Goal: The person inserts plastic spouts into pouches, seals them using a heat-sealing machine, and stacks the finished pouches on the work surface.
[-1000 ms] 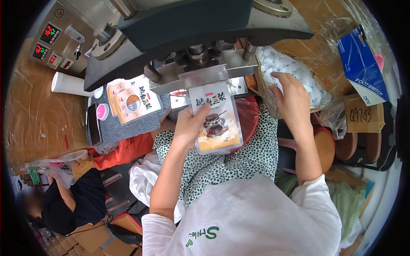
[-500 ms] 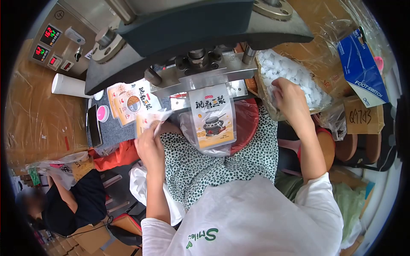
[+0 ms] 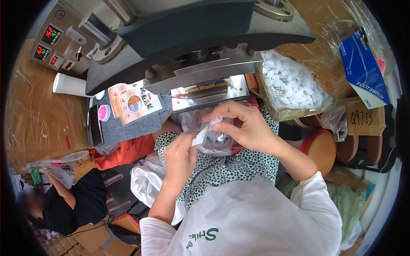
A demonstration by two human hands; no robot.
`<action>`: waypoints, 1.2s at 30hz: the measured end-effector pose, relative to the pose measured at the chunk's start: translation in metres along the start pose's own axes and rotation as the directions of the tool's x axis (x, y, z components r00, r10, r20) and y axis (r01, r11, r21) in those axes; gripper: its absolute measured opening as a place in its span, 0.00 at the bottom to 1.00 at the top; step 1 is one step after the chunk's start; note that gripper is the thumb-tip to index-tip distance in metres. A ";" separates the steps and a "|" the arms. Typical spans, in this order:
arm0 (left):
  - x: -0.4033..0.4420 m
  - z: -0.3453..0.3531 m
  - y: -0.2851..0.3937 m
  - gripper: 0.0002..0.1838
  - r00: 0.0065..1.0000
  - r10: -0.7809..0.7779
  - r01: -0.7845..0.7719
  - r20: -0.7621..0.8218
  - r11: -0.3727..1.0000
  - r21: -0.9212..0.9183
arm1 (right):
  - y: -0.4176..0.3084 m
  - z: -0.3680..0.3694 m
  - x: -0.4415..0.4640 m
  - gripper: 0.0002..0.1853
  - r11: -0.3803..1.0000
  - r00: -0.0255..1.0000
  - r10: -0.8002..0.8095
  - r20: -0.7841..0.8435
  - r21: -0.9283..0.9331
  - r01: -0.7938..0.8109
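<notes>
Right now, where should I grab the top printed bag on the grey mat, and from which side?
Pinch the top printed bag by its near edge, coming from the bottom of the picture. It lies flat on the grey mat, so a thin edge probably suits the grip best, and the machine looms past its far edge.

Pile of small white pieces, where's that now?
The pile sits at the upper right of the head view, just left of the blue FOOT SWITCH box and beyond the right hand.
</notes>
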State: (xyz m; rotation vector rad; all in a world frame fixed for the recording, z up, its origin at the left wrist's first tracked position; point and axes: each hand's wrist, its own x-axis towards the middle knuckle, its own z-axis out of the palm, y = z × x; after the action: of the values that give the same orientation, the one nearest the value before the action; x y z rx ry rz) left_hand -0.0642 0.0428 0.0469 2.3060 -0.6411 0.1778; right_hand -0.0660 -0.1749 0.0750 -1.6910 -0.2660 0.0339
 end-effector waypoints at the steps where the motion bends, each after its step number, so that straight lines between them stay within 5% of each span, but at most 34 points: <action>1: 0.001 0.005 0.002 0.09 0.996 -0.049 0.054 0.071 0.996 -0.075 | 0.005 0.000 -0.001 0.14 0.996 0.998 0.060 -0.012 0.060 -0.059; 2: 0.001 0.009 0.002 0.07 0.985 -0.093 0.114 0.145 0.983 -0.144 | 0.009 -0.001 -0.001 0.15 0.986 0.993 0.119 -0.019 0.121 -0.116; 4: 0.006 0.024 -0.008 0.07 0.937 -0.224 0.294 0.268 0.921 -0.256 | 0.016 -0.002 -0.002 0.16 0.997 0.977 0.065 -0.201 -0.037 -0.074; 6: 0.018 0.037 -0.015 0.09 0.846 -0.362 0.512 0.392 0.757 -0.406 | 0.016 -0.008 -0.003 0.17 0.983 0.951 0.003 -0.309 -0.172 -0.059; 9: 0.045 0.051 -0.027 0.12 0.791 -0.420 0.607 0.444 0.458 -0.649 | 0.006 -0.029 -0.009 0.16 0.956 0.946 -0.037 -0.322 -0.287 -0.060; 12: 0.058 0.057 -0.031 0.13 0.754 -0.441 0.632 0.487 0.282 -0.722 | 0.010 -0.050 -0.020 0.14 0.771 0.912 -0.263 -0.315 -0.636 0.003; 14: 0.056 0.062 -0.038 0.15 0.752 -0.433 0.635 0.497 0.276 -0.721 | 0.004 -0.067 -0.019 0.13 0.465 0.851 -0.333 -0.406 -0.856 -0.226; 15: 0.053 0.060 -0.040 0.15 0.817 -0.451 0.570 0.360 0.530 -0.628 | 0.016 -0.075 -0.019 0.14 0.354 0.860 -0.328 -0.390 -0.895 -0.271; 17: 0.053 0.043 -0.052 0.15 0.934 -0.345 0.356 0.089 0.895 -0.269 | 0.027 -0.083 -0.021 0.14 0.384 0.903 -0.154 -0.402 -0.866 -0.320; 19: 0.060 0.005 -0.089 0.26 0.948 -0.236 0.227 -0.213 0.972 -0.069 | 0.035 -0.088 -0.022 0.15 0.453 0.912 -0.053 -0.406 -0.824 -0.340; 20: 0.051 -0.002 -0.134 0.35 0.959 0.031 0.102 -0.283 0.891 0.442 | 0.035 -0.088 -0.023 0.14 0.465 0.914 -0.041 -0.403 -0.818 -0.340; 22: 0.022 0.009 -0.125 0.46 0.986 -0.126 0.169 -0.112 0.707 0.686 | 0.034 -0.090 -0.018 0.12 0.489 0.919 -0.032 -0.393 -0.808 -0.329; 23: 0.010 0.014 -0.118 0.53 0.993 -0.109 0.108 -0.041 0.721 0.684 | 0.035 -0.092 -0.014 0.11 0.478 0.928 -0.052 -0.370 -0.825 -0.302; 28: -0.003 -0.017 -0.087 0.18 0.983 -0.041 0.124 -0.181 0.870 0.478 | 0.024 -0.092 -0.017 0.10 0.498 0.887 -0.087 -0.454 -0.791 -0.356; 30: -0.011 -0.019 -0.075 0.15 0.919 -0.320 0.376 -0.229 0.886 0.271 | 0.003 -0.085 -0.019 0.12 0.737 0.902 -0.052 -0.428 -0.626 -0.254; 32: -0.011 -0.015 -0.042 0.14 0.952 -0.134 0.206 -0.276 0.946 0.250 | -0.009 -0.066 -0.019 0.13 0.951 0.944 0.016 -0.329 -0.285 -0.116; 34: -0.009 -0.013 -0.021 0.17 0.958 -0.092 0.164 -0.270 0.952 0.259 | -0.022 -0.035 -0.012 0.13 0.989 0.972 0.065 -0.225 -0.117 -0.093; 36: -0.005 -0.013 -0.012 0.17 0.961 -0.070 0.137 -0.267 0.961 0.240 | -0.026 -0.019 -0.004 0.13 0.969 0.982 0.051 -0.183 -0.228 -0.093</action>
State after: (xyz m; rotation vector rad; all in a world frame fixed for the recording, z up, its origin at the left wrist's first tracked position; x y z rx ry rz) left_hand -0.0619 0.0611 0.0473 2.4999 -0.3798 0.5280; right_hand -0.0702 -0.1913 0.1028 -1.9264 -0.0770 -0.0961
